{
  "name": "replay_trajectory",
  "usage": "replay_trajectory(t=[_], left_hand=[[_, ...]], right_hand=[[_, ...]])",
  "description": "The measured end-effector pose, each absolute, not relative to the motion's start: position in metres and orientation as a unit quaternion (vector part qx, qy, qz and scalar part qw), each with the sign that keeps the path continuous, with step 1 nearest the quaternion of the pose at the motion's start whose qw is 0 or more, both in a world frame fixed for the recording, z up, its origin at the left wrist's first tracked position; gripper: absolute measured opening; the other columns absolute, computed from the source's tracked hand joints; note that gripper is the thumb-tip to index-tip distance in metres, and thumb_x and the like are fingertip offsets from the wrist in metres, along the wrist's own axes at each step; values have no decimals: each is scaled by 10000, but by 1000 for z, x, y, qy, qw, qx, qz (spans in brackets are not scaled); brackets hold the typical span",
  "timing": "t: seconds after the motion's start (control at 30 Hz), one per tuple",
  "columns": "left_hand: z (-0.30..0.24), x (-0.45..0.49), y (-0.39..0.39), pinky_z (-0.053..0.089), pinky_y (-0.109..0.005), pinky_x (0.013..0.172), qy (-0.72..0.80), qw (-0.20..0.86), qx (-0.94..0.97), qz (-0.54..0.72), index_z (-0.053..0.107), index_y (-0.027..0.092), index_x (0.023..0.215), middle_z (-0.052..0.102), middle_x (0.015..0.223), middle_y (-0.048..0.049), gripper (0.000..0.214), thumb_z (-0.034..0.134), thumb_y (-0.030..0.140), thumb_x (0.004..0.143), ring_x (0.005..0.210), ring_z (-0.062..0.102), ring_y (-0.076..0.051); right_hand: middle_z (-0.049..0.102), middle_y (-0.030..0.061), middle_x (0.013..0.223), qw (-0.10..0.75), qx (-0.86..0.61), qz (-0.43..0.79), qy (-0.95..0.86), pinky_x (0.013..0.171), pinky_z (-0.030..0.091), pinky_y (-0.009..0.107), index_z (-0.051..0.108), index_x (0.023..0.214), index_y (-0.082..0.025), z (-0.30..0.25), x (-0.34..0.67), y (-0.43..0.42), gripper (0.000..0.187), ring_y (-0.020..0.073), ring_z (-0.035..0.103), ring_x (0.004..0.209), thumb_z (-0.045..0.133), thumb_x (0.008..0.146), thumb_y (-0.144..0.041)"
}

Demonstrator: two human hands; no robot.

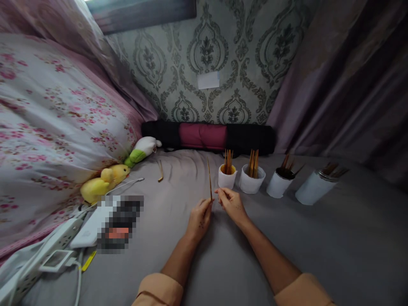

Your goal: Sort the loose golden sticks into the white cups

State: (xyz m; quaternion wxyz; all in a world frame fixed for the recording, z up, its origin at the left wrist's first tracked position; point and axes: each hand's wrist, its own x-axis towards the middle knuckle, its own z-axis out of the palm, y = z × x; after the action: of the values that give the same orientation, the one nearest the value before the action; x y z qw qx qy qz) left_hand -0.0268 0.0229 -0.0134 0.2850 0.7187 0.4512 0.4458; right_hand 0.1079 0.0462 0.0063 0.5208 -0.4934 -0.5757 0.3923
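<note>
Gripping a thin stick by its near end

Pinched in the left hand with closed fingers, over the grey sheet and left of the nearest cup. With the right hand just beside, half curled, fingertips close together; unable to tell of any hold there. Likely light, stiff and smooth, perhaps easily snapped by bending. Best taken gently near one end, between thumb and forefinger.

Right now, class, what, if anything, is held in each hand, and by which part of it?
The left hand holds a thin stick near its lower end. Nothing can clearly be seen held in the right hand.
</note>
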Motion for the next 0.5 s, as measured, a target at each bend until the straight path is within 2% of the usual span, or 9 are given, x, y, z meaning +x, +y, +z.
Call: replay_trajectory(t=[0.2, 0.5], left_hand=[[-15, -27, 22, 383, -264, 774, 456, 326, 703, 437, 609, 230, 1023, 562, 898, -79, 292, 396, 297, 834, 818, 520, -168], [-16, -28, 21, 373, -244, 726, 456, 273, 750, 394, 584, 233, 1046, 539, 875, -72, 315, 338, 261, 851, 775, 505, -152]], right_hand=[[458, -17, 534, 531, -480, 403, -570, 433, 340, 197, 623, 861, -119, 10, 108, 44, 392, 84, 413, 459, 430, 806, -455], [443, -30, 531, 536, -463, 435, -556, 389, 292, 190, 603, 881, -112, 14, 108, 44, 393, 63, 364, 411, 441, 803, -462]])
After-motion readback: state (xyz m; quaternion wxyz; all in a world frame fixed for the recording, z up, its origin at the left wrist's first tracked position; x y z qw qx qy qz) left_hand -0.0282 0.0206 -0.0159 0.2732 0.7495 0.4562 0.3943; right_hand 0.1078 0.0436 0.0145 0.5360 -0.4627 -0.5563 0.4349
